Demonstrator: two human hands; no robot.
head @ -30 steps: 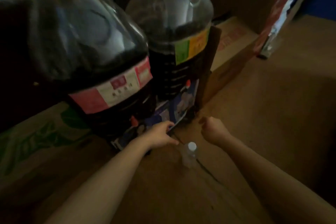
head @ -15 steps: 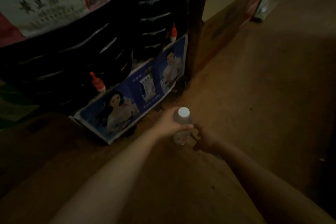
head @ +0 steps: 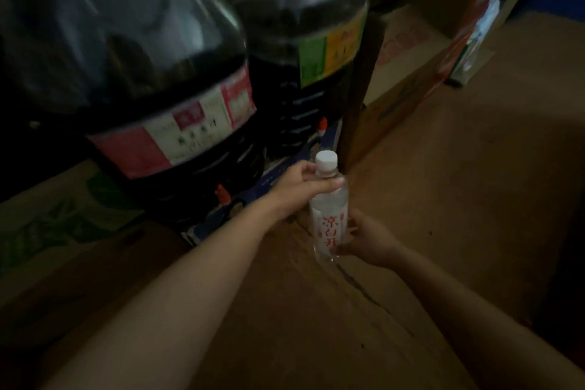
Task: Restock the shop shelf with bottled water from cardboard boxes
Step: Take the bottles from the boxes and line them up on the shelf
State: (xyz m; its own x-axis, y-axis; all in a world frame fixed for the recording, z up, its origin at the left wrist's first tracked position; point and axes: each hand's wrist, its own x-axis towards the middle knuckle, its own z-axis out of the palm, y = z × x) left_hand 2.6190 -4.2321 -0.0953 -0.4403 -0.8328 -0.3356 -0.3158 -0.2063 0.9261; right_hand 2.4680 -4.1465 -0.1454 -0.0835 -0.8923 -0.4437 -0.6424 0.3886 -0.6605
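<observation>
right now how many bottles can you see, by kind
small clear water bottle, white cap, held by left hand and right hand: 1
large dark jugs: 2
total: 3

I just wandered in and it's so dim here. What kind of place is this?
Probably a small shop's storeroom or back aisle. Two big labelled jugs of dark liquid stand on the left, printed cardboard boxes are stacked behind, and a person's left hand and right hand hold a small water bottle.
</observation>
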